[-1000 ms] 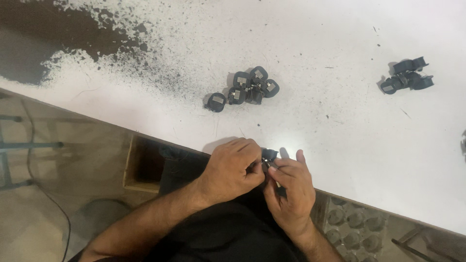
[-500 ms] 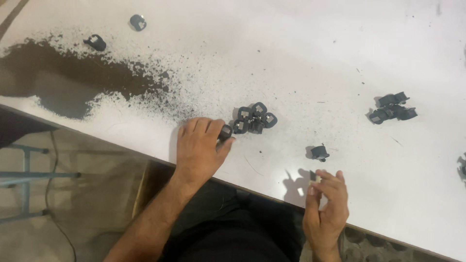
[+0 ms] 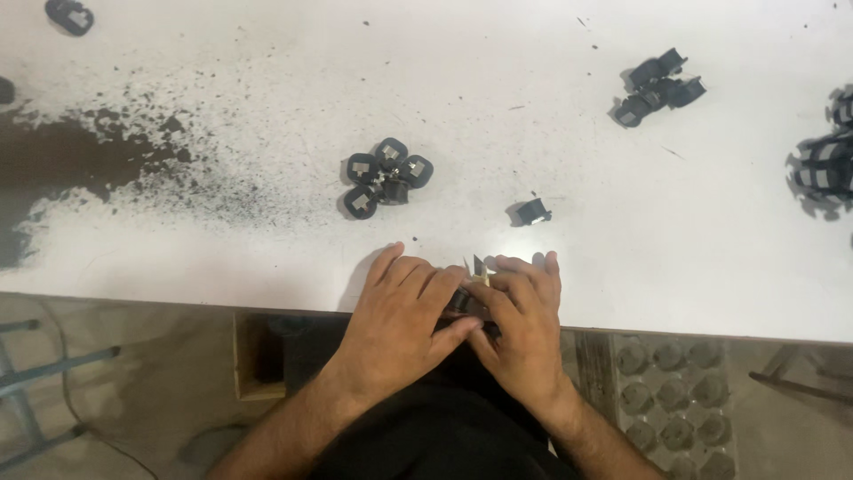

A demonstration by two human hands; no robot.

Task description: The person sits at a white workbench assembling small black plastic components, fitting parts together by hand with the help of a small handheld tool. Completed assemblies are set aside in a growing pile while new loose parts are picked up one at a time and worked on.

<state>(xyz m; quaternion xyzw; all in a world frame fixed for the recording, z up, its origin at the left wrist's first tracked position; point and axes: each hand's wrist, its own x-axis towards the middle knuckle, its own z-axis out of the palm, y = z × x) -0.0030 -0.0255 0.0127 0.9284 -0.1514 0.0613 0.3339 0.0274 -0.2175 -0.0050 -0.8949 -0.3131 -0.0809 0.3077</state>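
Both hands meet at the near edge of the white worktop (image 3: 267,258). The left hand (image 3: 400,316) and the right hand (image 3: 524,320) are pressed together, fingers curled around a small black part (image 3: 460,300) that shows only as a dark sliver between them. Just above it a thin pale blade tip (image 3: 480,267) pokes out from between the fingers; which hand holds the blade cannot be told.

Farther out on the worktop, a little left of the hands, a cluster of black parts (image 3: 384,180) lies bunched together, several showing grey square faces. A single black part (image 3: 531,212) lies alone just beyond the right hand, apart from the cluster. Far to the right another small heap of black parts (image 3: 659,85) sits, and at the right edge a larger ribbed black piece (image 3: 822,169) is partly cut off.

A dark powder stain (image 3: 80,160) spreads over the left side of the worktop, thinning into specks toward the middle. Below the worktop on the right a grey moulded tray (image 3: 666,400) with round pockets shows.
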